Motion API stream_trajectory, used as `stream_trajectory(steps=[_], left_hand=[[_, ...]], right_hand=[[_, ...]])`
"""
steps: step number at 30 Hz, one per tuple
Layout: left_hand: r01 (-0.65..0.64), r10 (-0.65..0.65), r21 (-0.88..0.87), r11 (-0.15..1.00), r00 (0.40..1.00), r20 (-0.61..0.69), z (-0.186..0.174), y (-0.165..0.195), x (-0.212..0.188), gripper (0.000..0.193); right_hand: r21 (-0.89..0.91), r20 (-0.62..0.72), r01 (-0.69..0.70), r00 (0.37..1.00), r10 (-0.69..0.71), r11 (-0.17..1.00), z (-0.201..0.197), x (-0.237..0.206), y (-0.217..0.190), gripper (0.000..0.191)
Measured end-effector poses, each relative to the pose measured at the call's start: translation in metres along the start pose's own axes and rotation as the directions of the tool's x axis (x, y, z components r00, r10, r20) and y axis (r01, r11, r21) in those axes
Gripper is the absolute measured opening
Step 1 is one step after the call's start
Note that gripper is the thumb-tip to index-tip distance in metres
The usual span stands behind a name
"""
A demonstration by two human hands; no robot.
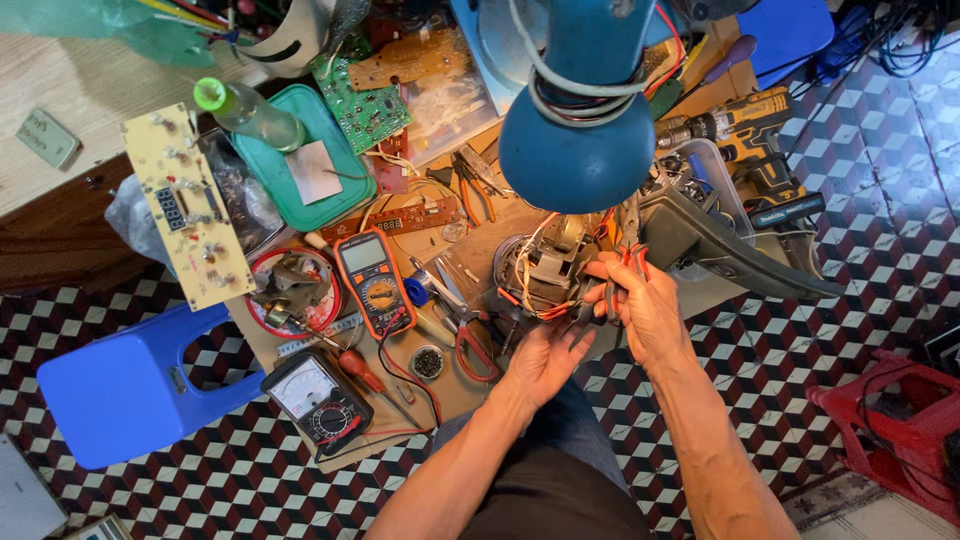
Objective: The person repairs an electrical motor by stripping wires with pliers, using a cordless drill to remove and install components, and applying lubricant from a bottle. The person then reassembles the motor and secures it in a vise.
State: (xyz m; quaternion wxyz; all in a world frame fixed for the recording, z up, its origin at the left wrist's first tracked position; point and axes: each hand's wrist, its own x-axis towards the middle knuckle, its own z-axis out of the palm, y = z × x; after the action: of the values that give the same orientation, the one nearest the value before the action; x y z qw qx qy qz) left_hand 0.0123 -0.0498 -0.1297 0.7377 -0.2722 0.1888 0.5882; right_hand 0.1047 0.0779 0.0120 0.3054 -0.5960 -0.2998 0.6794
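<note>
1. The small motor (545, 270) with its loose red and white wires sits on the brown work board (400, 400), right under the big blue fan base (577, 150).
2. The motor lies just to the left of the right hand's fingertips and just above the left hand, so both hands are very near it. The right hand looks a bit nearer.
3. The right hand (640, 305) is closed around a pair of pliers (622, 275) with red handles. The pliers stand almost straight up and down in the picture, with the handles in the fist (the tip is hard to see among the wires).
4. The left hand (545, 355) is open with its palm up, and its fingers reach toward the motor's lower edge. I cannot tell if they touch it.
5. Both forearms come up from the bottom of the picture and lean in toward each other.
6. Farther left lie an orange meter (372, 280), a black dial meter (315, 400), a red-handled screwdriver (360, 368) and a blue stool (130, 385).
7. A yellow drill (740, 125) rests at the upper right.
</note>
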Motion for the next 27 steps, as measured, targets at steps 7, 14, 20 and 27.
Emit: stream_trajectory(steps=[7,14,20,27], left_hand=[[0.112,-0.106,-0.129,0.985,0.993,0.051,0.017,0.003,-0.005,0.037],[0.171,-0.154,-0.164,0.971,0.982,0.114,0.044,0.009,-0.004,0.046],[0.199,-0.196,-0.149,0.969,0.98,0.035,0.027,0.004,0.003,0.048],[0.211,-0.212,-0.162,0.964,0.977,0.011,0.002,0.005,0.012,0.042]], right_hand=[[-0.154,0.014,-0.076,0.997,0.079,0.985,-0.014,-0.006,-0.012,0.052],[-0.192,0.016,-0.139,0.989,0.145,0.972,-0.013,-0.02,-0.013,0.054],[-0.174,-0.058,-0.247,0.969,0.24,0.953,-0.031,-0.047,-0.008,0.048],[-0.169,-0.094,-0.585,0.811,0.578,0.794,-0.061,-0.076,0.016,0.041]])
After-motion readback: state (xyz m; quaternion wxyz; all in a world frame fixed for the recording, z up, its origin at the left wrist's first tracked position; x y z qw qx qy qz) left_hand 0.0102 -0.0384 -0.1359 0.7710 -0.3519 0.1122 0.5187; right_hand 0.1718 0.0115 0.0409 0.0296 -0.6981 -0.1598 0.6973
